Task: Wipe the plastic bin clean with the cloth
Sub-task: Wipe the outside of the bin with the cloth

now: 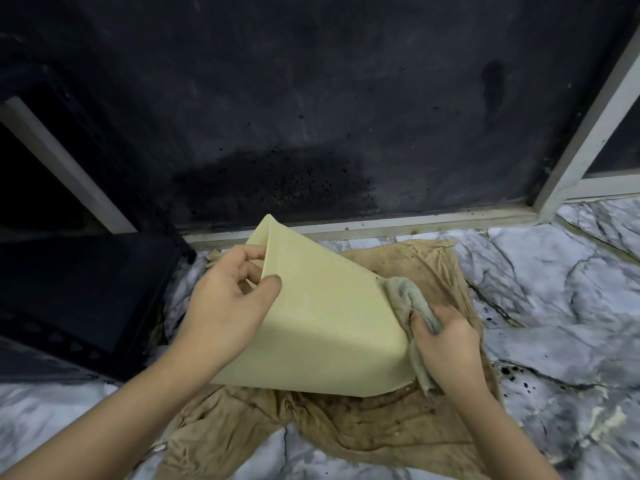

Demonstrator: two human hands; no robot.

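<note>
A cream plastic bin [322,317] is tipped on its side in the middle of the view, its broad outer wall facing me. My left hand [228,296] grips its left rim, thumb on the outside and fingers curled over the edge. My right hand [446,341] holds a bunched grey-green cloth [408,303] pressed against the bin's right edge. Small dark specks dot the bin's wall near the upper right. The inside of the bin is hidden.
A stained tan cloth [346,427] is spread on the marble-patterned floor [554,289] under the bin. A dark panel with a wet, speckled patch [277,178] and a white frame [381,223] stands behind. A black object [79,292] sits to the left.
</note>
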